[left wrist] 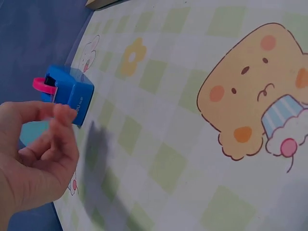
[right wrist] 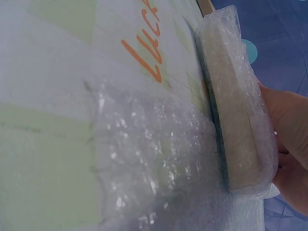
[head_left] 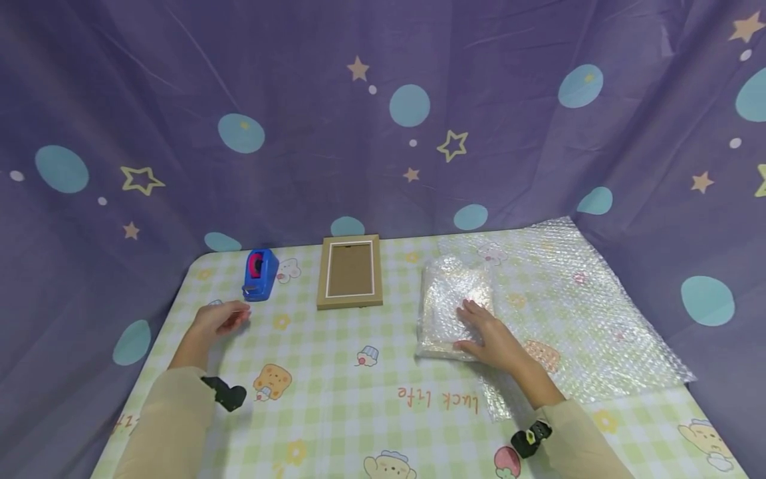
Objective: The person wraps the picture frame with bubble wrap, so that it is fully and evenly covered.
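Observation:
On the right of the table lies a flat package in bubble wrap point(head_left: 439, 309), its pale, thick edge showing through the wrap point(right wrist: 228, 106) in the right wrist view. My right hand point(head_left: 493, 339) rests on top of it with fingers extended. In the right wrist view, part of that hand point(right wrist: 288, 139) is cut off by the frame. My left hand point(head_left: 221, 319) hovers just in front of a blue tape dispenser point(head_left: 260, 275) with a pink core. Its fingers are loosely bent point(left wrist: 45, 149), and nothing shows between them. From the left wrist, the dispenser point(left wrist: 72, 91) appears just behind the fingertips.
A picture frame point(head_left: 350, 303) with a brown panel and white inner border lies at the back middle. A large sheet of bubble wrap point(head_left: 586, 319) spreads under and right of the package. A checked cloth point(head_left: 335, 412) covers the table, and a purple curtain point(head_left: 323, 166) hangs behind it.

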Demonstrator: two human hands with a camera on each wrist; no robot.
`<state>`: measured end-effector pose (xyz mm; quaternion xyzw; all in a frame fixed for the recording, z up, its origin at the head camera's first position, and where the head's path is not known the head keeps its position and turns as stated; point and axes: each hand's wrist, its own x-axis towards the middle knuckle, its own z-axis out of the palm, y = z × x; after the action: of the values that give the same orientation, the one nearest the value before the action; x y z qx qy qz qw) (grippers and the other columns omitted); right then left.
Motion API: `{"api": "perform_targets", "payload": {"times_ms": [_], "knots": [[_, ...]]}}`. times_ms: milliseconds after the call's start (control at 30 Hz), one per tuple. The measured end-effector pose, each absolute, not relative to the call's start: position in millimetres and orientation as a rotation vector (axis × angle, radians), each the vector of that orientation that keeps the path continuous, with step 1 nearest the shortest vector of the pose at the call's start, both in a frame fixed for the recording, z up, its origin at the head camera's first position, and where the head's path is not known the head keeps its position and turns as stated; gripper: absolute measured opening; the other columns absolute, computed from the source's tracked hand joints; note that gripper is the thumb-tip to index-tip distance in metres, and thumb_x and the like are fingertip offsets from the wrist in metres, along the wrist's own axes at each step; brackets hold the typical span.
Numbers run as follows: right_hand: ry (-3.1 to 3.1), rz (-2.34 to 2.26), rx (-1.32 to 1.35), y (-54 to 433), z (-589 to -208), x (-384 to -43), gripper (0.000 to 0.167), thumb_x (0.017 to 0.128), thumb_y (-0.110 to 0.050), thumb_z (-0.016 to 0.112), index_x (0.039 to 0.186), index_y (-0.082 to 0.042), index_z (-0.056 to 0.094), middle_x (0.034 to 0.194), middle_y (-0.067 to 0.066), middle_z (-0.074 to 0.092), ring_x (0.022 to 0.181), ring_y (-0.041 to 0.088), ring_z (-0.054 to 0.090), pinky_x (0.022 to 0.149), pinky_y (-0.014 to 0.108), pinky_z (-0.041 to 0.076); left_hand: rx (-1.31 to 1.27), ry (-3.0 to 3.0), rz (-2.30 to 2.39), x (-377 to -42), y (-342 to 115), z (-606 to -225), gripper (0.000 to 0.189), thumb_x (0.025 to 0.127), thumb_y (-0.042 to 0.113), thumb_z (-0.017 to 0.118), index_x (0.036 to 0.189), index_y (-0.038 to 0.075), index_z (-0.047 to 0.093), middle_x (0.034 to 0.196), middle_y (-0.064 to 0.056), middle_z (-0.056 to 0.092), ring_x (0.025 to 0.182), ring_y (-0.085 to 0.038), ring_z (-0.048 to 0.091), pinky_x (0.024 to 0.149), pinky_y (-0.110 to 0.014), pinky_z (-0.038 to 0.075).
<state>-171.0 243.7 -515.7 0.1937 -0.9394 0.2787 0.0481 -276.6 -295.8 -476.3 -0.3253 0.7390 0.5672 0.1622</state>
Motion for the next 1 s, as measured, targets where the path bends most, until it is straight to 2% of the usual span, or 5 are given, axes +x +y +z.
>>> {"api": "perform_targets", "payload": {"times_ms": [300,433,667,800,1000], "knots": [[-2.862,0.847,0.582,243,-517,-173,0.071,0.079,-0.030,0.076,0.136,0.002,0.050,0.148,0.026,0.040,0.137,0.045,0.038,0.112,0.056,0.035,-1.059,2.219,1.659,-283,-294,-479,0.015,0.089,0.019,0.065,0.076,0.012,0.061,0.051,0.008,0.059,0.047,-0.001,0.053,0.049,-0.017,0.050],[-2.864,0.841,0.582,243,-517,-173,0.070,0.079,-0.031,0.076,0.135,0.002,0.050,0.148,0.026,0.040,0.137,0.045,0.038,0.112,0.056,0.035,-1.033,2.266,1.588,-283,-297,-482,0.014,0.090,0.021,0.064,0.082,0.010,0.061,0.051,0.009,0.058,0.047,-0.001,0.051,0.048,-0.017,0.049],[-2.846,0.838,0.588,242,-519,-177,0.072,0.078,-0.032,0.077,0.135,0.002,0.050,0.148,0.025,0.040,0.138,0.044,0.038,0.113,0.055,0.034,-0.994,2.316,1.534,-286,-303,-488,0.019,0.090,0.023,0.064,0.073,0.013,0.064,0.051,0.010,0.058,0.047,0.000,0.051,0.049,-0.018,0.050],[-2.845,0.842,0.587,241,-520,-176,0.072,0.078,-0.032,0.077,0.135,0.002,0.050,0.148,0.025,0.040,0.137,0.044,0.038,0.113,0.055,0.034,-1.040,2.386,1.503,-287,-303,-491,0.014,0.088,0.021,0.066,0.084,0.007,0.067,0.049,0.010,0.056,0.048,-0.001,0.051,0.050,-0.020,0.051],[-2.841,0.855,0.591,243,-519,-172,0.071,0.077,-0.029,0.078,0.134,0.003,0.051,0.146,0.027,0.042,0.136,0.045,0.039,0.111,0.056,0.035,-0.935,2.605,1.281,-287,-301,-489,0.023,0.085,0.022,0.068,0.089,0.000,0.073,0.043,0.014,0.053,0.048,-0.002,0.048,0.049,-0.019,0.040]]}}
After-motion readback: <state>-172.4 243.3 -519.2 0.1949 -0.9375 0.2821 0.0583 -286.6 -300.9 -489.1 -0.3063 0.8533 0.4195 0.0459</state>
